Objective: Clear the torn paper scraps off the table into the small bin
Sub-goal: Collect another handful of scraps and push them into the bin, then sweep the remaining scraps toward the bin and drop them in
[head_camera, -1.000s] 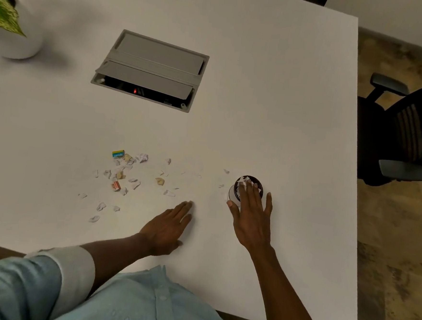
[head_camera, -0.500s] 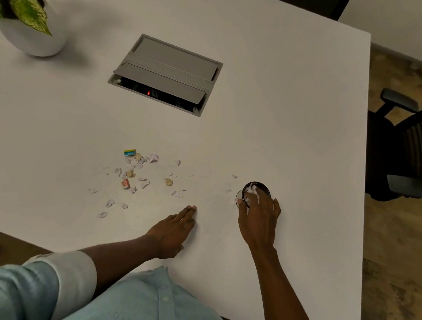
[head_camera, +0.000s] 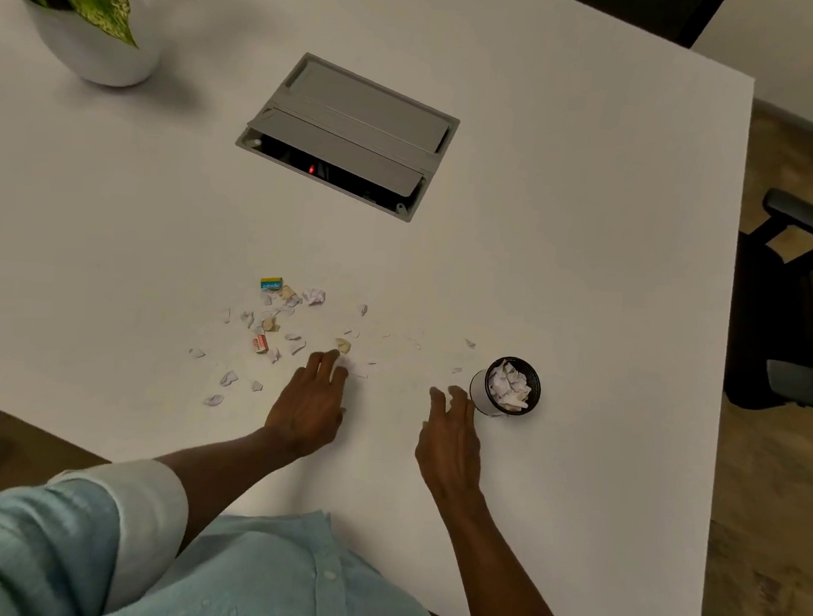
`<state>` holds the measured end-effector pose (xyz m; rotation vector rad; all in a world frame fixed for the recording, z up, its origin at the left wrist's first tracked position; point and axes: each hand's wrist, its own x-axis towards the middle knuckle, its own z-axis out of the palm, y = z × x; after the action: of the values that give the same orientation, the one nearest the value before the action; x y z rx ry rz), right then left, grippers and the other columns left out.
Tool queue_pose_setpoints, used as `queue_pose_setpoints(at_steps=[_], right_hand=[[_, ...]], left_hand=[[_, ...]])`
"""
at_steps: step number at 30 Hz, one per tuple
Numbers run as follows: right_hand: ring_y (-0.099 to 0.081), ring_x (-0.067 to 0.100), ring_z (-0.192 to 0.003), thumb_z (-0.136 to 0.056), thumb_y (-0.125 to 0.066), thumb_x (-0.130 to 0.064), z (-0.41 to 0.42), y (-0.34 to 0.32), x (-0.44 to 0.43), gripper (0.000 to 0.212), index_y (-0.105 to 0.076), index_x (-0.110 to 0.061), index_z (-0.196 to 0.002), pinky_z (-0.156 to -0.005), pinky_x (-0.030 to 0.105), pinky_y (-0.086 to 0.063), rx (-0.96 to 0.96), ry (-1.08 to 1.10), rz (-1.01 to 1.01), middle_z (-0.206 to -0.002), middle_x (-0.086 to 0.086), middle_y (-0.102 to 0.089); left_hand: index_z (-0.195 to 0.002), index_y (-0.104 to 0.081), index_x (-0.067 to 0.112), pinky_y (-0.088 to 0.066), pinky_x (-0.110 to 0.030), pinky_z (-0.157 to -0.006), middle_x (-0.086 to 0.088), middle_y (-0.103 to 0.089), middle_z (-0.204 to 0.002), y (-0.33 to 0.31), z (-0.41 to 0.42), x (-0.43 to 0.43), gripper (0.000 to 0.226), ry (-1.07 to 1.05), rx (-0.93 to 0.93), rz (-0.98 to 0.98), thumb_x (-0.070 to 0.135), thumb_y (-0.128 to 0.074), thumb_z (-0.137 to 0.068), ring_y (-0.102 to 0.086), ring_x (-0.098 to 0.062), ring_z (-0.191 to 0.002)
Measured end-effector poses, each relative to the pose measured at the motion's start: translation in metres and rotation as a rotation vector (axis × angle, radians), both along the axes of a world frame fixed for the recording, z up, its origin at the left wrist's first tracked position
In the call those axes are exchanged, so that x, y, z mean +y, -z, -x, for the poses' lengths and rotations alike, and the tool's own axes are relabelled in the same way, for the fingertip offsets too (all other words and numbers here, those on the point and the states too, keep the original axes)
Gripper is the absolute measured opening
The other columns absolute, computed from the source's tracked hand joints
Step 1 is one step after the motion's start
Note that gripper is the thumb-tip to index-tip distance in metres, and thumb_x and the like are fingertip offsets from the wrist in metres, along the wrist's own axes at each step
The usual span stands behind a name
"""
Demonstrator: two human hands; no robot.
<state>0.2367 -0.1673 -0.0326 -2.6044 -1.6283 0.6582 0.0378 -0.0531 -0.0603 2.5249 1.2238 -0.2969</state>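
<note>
Left hand [head_camera: 308, 407] rests flat on the white table [head_camera: 593, 224], fingers straight and together, tips touching the nearest torn white paper scraps [head_camera: 314, 296]; others lie scattered beyond and left of those tips; right hand [head_camera: 450, 443] empty, fingers loosely apart, tips just beside the small round black-rimmed bin [head_camera: 479, 392], full of crumpled paper; grey recessed hatch [head_camera: 354, 131] well beyond.

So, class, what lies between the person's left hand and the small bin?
Head view: the right hand, fingers relaxed, close beside the small bin, plus tiny paper scraps on the table.
</note>
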Motion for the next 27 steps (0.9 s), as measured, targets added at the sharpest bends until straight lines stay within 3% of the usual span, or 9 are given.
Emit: queue_pose_setpoints(at_steps=[6,9,15,20,23,27], right_hand=[[-0.035,0.029,-0.138,-0.086,-0.073,-0.015,0.002,0.013,0.021,0.088,-0.018,-0.008,-0.155,-0.096,0.029,-0.055,-0.040,0.036,0.127,-0.153,0.019,-0.025],[-0.034,0.033,-0.140,-0.086,-0.068,-0.014,0.002,0.020,0.030,0.086,-0.018,-0.002,-0.155,-0.103,0.033,-0.051,-0.034,0.064,0.126,-0.153,0.024,-0.026],[-0.019,0.039,-0.152,-0.094,-0.050,-0.013,-0.001,0.032,0.045,0.072,-0.016,0.002,-0.156,-0.124,0.039,-0.024,-0.021,0.050,0.101,-0.160,0.027,-0.021],[-0.030,0.033,-0.147,-0.091,-0.055,-0.007,-0.017,0.031,0.059,0.068,-0.028,-0.007,-0.154,-0.120,0.037,-0.031,-0.061,0.039,-0.011,-0.158,0.020,-0.030],[-0.032,0.035,-0.144,-0.085,-0.061,-0.005,-0.025,0.027,0.068,0.077,-0.027,-0.009,-0.154,-0.116,0.039,-0.036,-0.123,0.060,0.003,-0.157,0.024,-0.028],[-0.031,0.040,-0.142,-0.091,-0.062,-0.013,-0.030,0.024,0.085,0.083,-0.012,-0.005,-0.157,-0.117,0.042,-0.036,-0.161,0.126,0.072,-0.158,0.032,-0.020]], left_hand=[[-0.150,-0.032,0.004,-0.046,-0.047,-0.113,-0.022,-0.018,-0.165,0.001,-0.013,0.023,0.082,-0.177,-0.030,0.090,0.030,-0.077,-0.087,-0.021,-0.041,-0.152],[-0.150,-0.031,0.006,-0.043,-0.049,-0.116,-0.023,-0.013,-0.167,0.003,-0.024,0.030,0.084,-0.245,-0.054,0.155,0.031,-0.078,-0.087,-0.017,-0.042,-0.154],[-0.152,-0.029,0.000,-0.039,-0.050,-0.119,-0.024,-0.007,-0.170,0.014,-0.040,0.037,0.080,-0.189,-0.006,0.183,0.032,-0.071,-0.092,-0.010,-0.043,-0.157],[-0.144,-0.041,0.001,-0.044,-0.045,-0.116,-0.023,-0.013,-0.168,0.020,-0.040,0.046,0.067,-0.105,-0.069,0.145,0.028,-0.072,-0.092,-0.019,-0.040,-0.155],[-0.148,-0.035,0.001,-0.047,-0.045,-0.114,-0.023,-0.016,-0.166,0.019,-0.040,0.056,0.082,-0.161,-0.102,0.142,0.028,-0.082,-0.087,-0.025,-0.039,-0.151],[-0.158,-0.018,-0.001,-0.035,-0.050,-0.122,-0.023,-0.007,-0.169,0.016,-0.044,0.075,0.111,-0.232,-0.121,0.175,0.032,-0.089,-0.079,-0.015,-0.041,-0.153]])
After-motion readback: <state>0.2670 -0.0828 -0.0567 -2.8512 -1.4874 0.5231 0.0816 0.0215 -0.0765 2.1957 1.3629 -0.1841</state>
